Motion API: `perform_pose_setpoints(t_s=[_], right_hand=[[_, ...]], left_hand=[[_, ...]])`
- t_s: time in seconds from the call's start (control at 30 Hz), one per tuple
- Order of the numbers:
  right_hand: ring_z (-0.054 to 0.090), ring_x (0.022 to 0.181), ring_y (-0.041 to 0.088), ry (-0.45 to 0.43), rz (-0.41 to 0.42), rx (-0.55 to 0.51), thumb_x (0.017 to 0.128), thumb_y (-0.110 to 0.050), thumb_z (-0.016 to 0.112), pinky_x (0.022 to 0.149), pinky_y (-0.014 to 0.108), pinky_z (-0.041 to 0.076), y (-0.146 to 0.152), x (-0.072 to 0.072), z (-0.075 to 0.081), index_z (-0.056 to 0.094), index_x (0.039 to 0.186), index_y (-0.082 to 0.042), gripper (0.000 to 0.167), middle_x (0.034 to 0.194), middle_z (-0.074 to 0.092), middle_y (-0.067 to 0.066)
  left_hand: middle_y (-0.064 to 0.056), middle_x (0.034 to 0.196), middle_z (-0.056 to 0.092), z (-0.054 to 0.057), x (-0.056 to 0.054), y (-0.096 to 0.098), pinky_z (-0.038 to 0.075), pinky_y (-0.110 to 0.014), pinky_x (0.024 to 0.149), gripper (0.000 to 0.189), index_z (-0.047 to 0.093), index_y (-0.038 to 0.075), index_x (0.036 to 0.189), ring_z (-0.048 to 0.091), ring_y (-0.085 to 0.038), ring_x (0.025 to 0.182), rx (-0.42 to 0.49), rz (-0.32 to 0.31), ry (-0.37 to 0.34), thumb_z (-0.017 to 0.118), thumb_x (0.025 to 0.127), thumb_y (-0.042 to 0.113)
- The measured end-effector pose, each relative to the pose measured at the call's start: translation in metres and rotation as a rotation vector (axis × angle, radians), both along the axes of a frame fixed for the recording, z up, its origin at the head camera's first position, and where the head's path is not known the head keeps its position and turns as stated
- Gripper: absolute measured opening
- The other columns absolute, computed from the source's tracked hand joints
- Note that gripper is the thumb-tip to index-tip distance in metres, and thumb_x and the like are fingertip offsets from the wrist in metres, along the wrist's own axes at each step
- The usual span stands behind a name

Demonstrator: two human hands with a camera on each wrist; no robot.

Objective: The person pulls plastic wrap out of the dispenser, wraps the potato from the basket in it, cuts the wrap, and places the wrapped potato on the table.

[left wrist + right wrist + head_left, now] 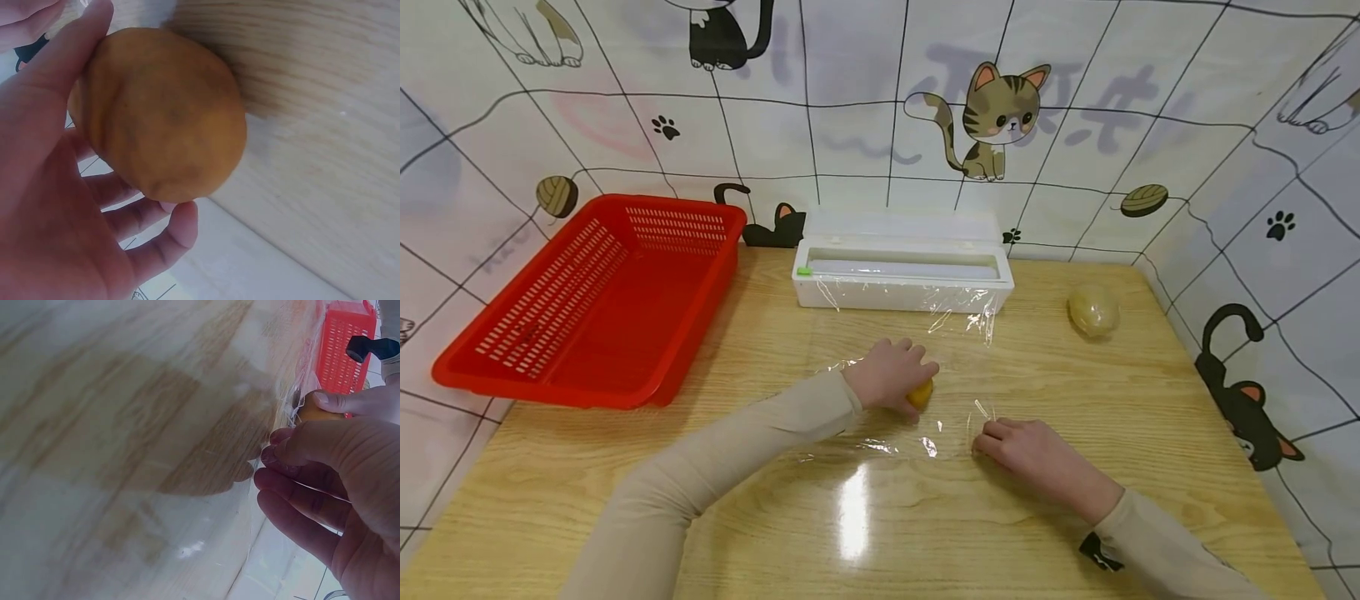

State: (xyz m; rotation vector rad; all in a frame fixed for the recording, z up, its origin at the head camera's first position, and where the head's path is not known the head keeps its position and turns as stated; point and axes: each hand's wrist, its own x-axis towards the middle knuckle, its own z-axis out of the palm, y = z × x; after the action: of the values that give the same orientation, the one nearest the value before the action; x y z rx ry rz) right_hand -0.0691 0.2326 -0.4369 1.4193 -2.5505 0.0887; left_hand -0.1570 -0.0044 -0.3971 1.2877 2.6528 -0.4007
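Note:
On a sheet of clear cling film [880, 446] spread over the table, my left hand [887, 375] holds a round, orange-brown fruit [165, 115]. The left wrist view shows its thumb and curled fingers about the fruit; the exact kind is unclear. To the right, my right hand [1026, 454] pinches the film's right edge between thumb and fingertips, as the right wrist view shows [306, 469]. Behind both hands stands a white cling film box [902, 296] with its lid up, a roll inside and film hanging over its front.
A red perforated plastic basket [655, 333] stands at the back left of the wooden table [760, 525]. At the right lies a pale yellow, round thing wrapped in film [1093, 311]. Cloth printed with cats [865, 142] hangs behind and at the sides.

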Motion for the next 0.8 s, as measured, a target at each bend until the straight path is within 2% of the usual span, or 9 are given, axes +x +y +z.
perform_pose_setpoints(t_s=[0.3,0.5,0.67,0.8], right_hand=[[0.057,0.071,0.013,-0.010,-0.021,0.014,0.076,-0.004,0.070,0.050,0.028,0.046,0.001,0.001,0.000,0.063,0.088,-0.012,0.017,0.084,0.057,-0.001],[0.057,0.069,0.013,-0.023,-0.029,0.005,0.076,-0.005,0.070,0.050,0.028,0.047,0.001,0.002,-0.001,0.064,0.089,-0.012,0.016,0.083,0.056,-0.002],[0.060,0.070,0.012,-0.137,-0.068,-0.066,0.078,-0.002,0.074,0.058,0.028,0.050,0.002,0.002,0.005,0.068,0.092,-0.013,0.018,0.084,0.060,-0.004],[0.063,0.074,0.012,-0.231,-0.101,-0.097,0.080,-0.001,0.074,0.064,0.030,0.052,0.004,0.001,0.012,0.069,0.093,-0.012,0.018,0.088,0.064,-0.005]], left_hand=[[-0.002,0.115,0.056,-0.005,0.000,-0.003,0.046,-0.036,0.080,0.077,0.050,0.023,0.130,0.051,-0.021,0.103,0.003,0.024,-0.010,0.064,0.073,0.073],[-0.002,0.111,0.057,-0.002,0.002,-0.014,0.044,-0.041,0.082,0.074,0.050,0.021,0.128,0.054,-0.022,0.100,0.095,0.043,-0.016,0.062,0.076,0.073],[-0.002,0.107,0.058,0.003,0.007,-0.041,0.043,-0.045,0.083,0.067,0.053,0.016,0.122,0.054,-0.022,0.096,0.174,0.099,0.021,0.054,0.084,0.070],[-0.006,0.107,0.059,0.008,0.020,-0.071,0.046,-0.048,0.083,0.062,0.057,0.010,0.118,0.057,-0.025,0.096,0.202,0.120,0.053,0.051,0.090,0.065]])
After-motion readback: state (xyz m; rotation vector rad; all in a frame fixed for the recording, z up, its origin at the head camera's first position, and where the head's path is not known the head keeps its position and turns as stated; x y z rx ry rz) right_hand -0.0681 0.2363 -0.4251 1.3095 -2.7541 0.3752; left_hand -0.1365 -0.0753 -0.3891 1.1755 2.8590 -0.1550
